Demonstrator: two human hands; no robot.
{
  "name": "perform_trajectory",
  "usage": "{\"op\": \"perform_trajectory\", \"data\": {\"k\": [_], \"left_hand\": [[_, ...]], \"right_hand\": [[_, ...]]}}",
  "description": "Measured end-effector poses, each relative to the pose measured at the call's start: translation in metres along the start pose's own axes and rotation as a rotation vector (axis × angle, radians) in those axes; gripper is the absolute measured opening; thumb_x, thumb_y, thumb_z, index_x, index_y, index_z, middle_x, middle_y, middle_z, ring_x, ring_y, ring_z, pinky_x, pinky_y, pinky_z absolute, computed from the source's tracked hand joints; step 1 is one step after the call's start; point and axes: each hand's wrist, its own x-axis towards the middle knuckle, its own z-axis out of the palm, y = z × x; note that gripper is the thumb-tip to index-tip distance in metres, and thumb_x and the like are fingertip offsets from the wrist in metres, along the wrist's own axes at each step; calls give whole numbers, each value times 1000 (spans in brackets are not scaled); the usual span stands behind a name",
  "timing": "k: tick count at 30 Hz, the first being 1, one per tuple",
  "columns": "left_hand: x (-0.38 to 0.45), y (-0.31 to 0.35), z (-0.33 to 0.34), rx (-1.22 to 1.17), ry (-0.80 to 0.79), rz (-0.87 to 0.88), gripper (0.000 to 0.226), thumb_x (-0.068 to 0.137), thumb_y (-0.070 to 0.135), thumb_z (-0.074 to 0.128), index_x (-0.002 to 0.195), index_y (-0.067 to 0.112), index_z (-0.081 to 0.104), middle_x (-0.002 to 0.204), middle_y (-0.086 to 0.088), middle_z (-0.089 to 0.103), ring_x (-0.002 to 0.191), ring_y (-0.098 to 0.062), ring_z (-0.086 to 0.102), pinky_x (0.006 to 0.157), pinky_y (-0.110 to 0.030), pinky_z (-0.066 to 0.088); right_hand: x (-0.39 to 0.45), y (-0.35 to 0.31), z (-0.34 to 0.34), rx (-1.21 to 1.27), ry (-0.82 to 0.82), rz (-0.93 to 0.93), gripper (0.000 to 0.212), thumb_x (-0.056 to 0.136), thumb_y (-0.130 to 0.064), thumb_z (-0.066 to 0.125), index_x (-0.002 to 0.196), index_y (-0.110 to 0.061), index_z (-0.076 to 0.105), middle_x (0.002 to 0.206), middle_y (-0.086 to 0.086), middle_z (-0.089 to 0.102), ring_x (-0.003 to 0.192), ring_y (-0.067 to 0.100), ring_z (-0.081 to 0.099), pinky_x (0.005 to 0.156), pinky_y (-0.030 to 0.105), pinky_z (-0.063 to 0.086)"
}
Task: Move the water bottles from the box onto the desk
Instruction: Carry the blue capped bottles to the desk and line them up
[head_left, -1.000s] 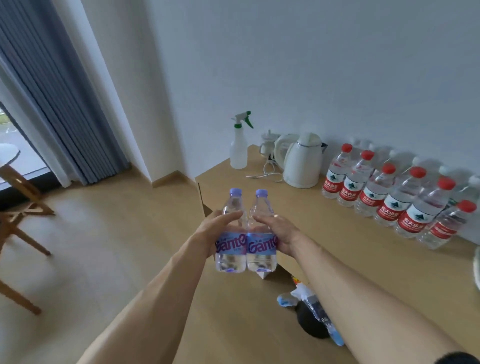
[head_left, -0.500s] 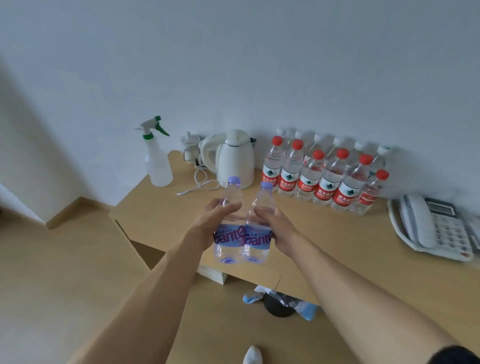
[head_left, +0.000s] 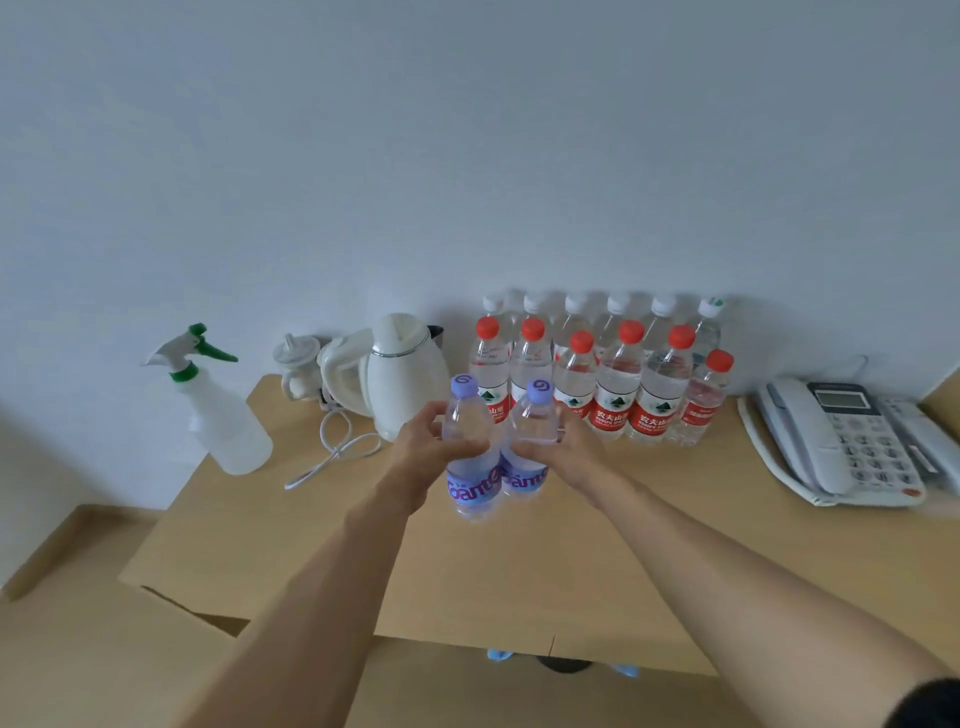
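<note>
Left hand (head_left: 423, 449) fingers wrap left purple-cap bottle (head_left: 470, 457); right hand (head_left: 574, 449) grips right purple-cap bottle (head_left: 527, 447). Both upright, touching, held above desk (head_left: 311, 540). Probably full, heavyish, thin plastic, slick; mid-body grip above label suits.

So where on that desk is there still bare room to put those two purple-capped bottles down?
The widest bare patch of the desk is its front half, under the forearms. A smaller one lies between the spray bottle and the kettle, though the white cord crosses it. Along the wall it is crowded: red-capped bottles, then the telephone.
</note>
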Motion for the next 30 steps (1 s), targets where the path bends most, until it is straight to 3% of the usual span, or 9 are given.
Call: {"op": "perform_trajectory", "data": {"k": [4,8,10,13,16,22,25,27,30], "left_hand": [[26,-6,8,87,-23,52,57,67,9,90,115,28,66,103,5,73,94,-14,71,70,-23,52],[47,-10,11,119,-29,72,64,69,8,90,125,25,63,107,2,73,100,-14,68,80,-27,54],[55,-10,10,120,-23,81,64,69,6,89,124,25,62,105,4,72,99,-14,68,77,-24,54],[63,-12,9,138,-17,98,64,67,4,89,119,28,61,104,6,72,97,-9,67,74,-23,52],[69,-17,6,149,-21,103,64,65,4,89,119,26,61,103,7,72,98,-6,66,71,-20,51],[72,-29,1,259,-75,103,68,65,12,91,124,26,60,113,6,70,108,-15,65,90,-39,56],[72,-27,-1,311,-113,119,67,67,16,90,125,27,58,115,6,69,110,-15,63,93,-39,55],[72,-23,-3,355,-139,135,64,69,21,90,124,29,58,115,8,67,109,-14,63,91,-36,54],[69,-17,-8,460,-128,184,64,70,30,89,125,33,55,110,13,62,97,-5,60,74,-21,48]], "right_hand": [[9,5,-6,-94,76,-5,51,69,-32,90,100,-54,56,100,-25,70,95,-8,64,83,24,52],[16,6,-6,-179,119,5,55,69,-45,89,115,-42,60,102,-22,69,94,-8,62,79,24,52],[19,5,-5,-208,136,18,60,69,-50,88,121,-36,61,103,-20,70,95,-4,63,77,23,51],[22,8,-2,-236,149,34,64,71,-42,89,127,-32,59,111,-15,70,101,6,65,82,26,51],[23,11,2,-233,155,47,61,72,-39,90,124,-37,58,109,-17,70,101,3,65,80,22,50],[26,1,7,-300,122,71,47,72,-52,82,110,-43,57,101,-21,69,98,0,64,77,24,50],[25,-2,4,-304,146,63,62,69,-49,87,121,-39,54,99,-26,63,95,-5,60,76,19,46],[25,-3,1,-343,171,45,71,67,-51,88,126,-32,53,98,-26,59,92,-6,58,74,18,45],[24,-5,0,-450,200,41,75,66,-59,86,122,-23,51,99,-17,59,93,8,60,74,25,47]]}}
